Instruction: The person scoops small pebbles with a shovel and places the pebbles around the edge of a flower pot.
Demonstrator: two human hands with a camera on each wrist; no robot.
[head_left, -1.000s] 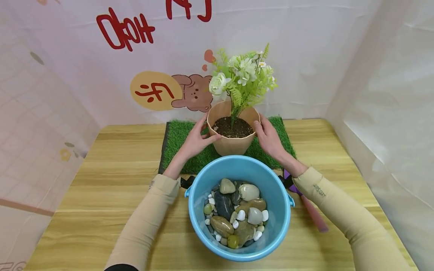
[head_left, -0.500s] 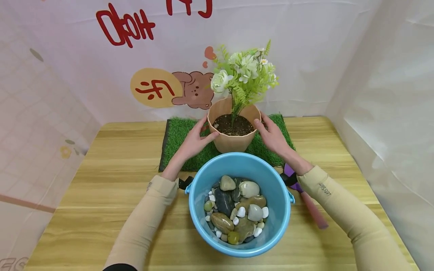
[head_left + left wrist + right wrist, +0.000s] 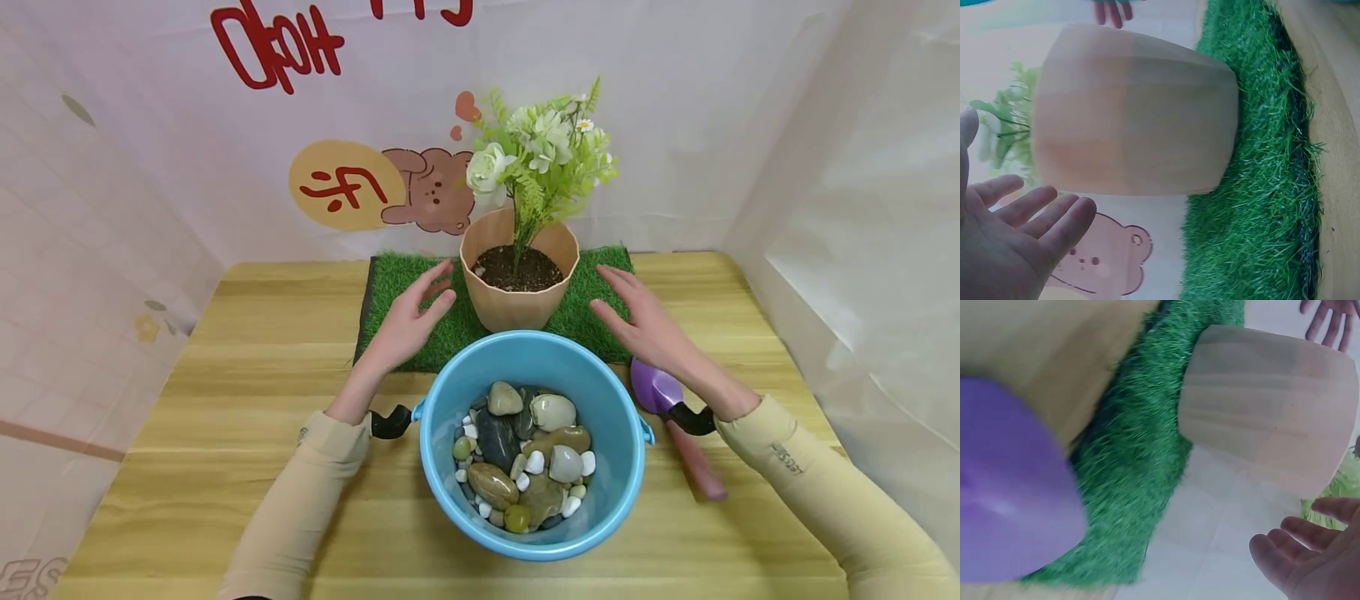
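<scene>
A tan flowerpot [image 3: 517, 307] stands upright on a mat of artificial grass [image 3: 408, 287], with dark soil and a plant of white flowers [image 3: 547, 146] in it. To the pot's left is my left hand [image 3: 408, 321], its fingers extended and a gap between it and the pot. On the other side, my right hand [image 3: 641, 317] is held apart from the pot too, fingers spread and holding nothing. Both wrist views show the pot's side wall [image 3: 1135, 119] with no fingers touching it.
In front of the pot sits a light blue bucket [image 3: 532, 550] holding wet stones and pebbles. A trowel with a purple blade [image 3: 651, 385] and pink handle [image 3: 697, 462] lies right of it, under my right forearm. White printed cloth [image 3: 675, 150] hangs behind the wooden table [image 3: 262, 350].
Both hands have let go of the flowerpot's rim and drawn apart, left hand leftward, right hand rightward. The pot stays on the grass mat.
</scene>
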